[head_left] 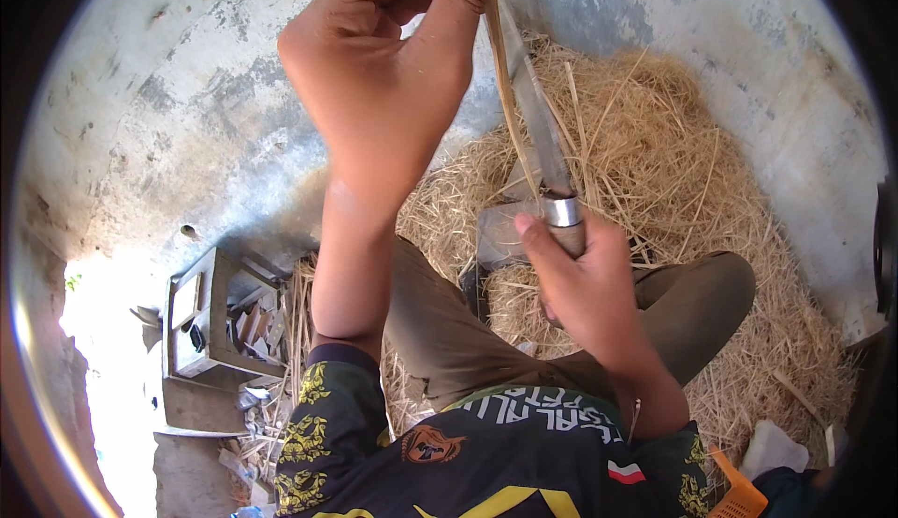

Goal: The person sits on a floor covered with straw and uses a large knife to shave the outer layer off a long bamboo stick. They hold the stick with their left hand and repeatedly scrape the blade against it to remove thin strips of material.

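Note:
My left hand (398, 59) is raised high at the top of the head view, its thumb and fingers pinched on the upper end of a thin pale strip, perhaps bamboo (506, 87). The strip slants down beside the blade of a long knife (545, 134). Lower and to the right, my right hand (591, 279) grips the knife's brown handle just below a shiny metal collar, blade pointing up and away. The strip's lower end comes close to the blade's base by my right thumb; whether it touches I cannot tell. The blade's tip is near my left fingertips.
A large heap of straw-like shavings (645, 125) surrounds my crossed legs. Behind my right hand is a grey flat piece (498, 237). A worn box (210, 364) with scraps stands at left. An orange plastic object (739, 492) lies lower right. Stained walls (215, 97) rise around.

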Motion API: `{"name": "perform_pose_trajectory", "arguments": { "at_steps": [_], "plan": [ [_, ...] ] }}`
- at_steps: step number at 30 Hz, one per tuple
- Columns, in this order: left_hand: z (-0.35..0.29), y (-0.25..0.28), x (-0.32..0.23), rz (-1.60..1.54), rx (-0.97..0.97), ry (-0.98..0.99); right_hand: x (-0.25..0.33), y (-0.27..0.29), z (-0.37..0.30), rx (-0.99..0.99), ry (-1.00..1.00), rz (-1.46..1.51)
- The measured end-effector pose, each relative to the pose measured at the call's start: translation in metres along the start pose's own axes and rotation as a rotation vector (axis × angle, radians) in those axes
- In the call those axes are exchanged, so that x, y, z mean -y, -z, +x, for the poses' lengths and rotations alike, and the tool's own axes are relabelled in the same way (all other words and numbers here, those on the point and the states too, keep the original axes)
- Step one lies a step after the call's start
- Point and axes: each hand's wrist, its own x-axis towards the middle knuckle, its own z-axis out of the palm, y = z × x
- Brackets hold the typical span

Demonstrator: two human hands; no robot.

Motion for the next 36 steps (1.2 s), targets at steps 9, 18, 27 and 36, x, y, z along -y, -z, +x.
{"name": "perform_pose_trajectory", "arguments": {
  "at_steps": [9, 18, 27, 36],
  "plan": [
    [-0.006, -0.009, -0.01, 0.142, 0.025, -0.091, -0.007, 0.009, -0.006, -0.019, -0.024, -0.082],
    [-0.011, -0.012, 0.003, 0.227, 0.027, -0.139, -0.01, 0.004, -0.012, -0.063, -0.005, 0.101],
    [-0.016, 0.003, -0.02, 0.315, -0.067, 0.051, -0.035, -0.021, -0.02, -0.065, 0.104, -0.079],
    [-0.045, 0.027, 0.019, 0.42, 0.071, 0.099, -0.048, -0.026, -0.018, 0.03, 0.004, -0.093]
  ]
}}
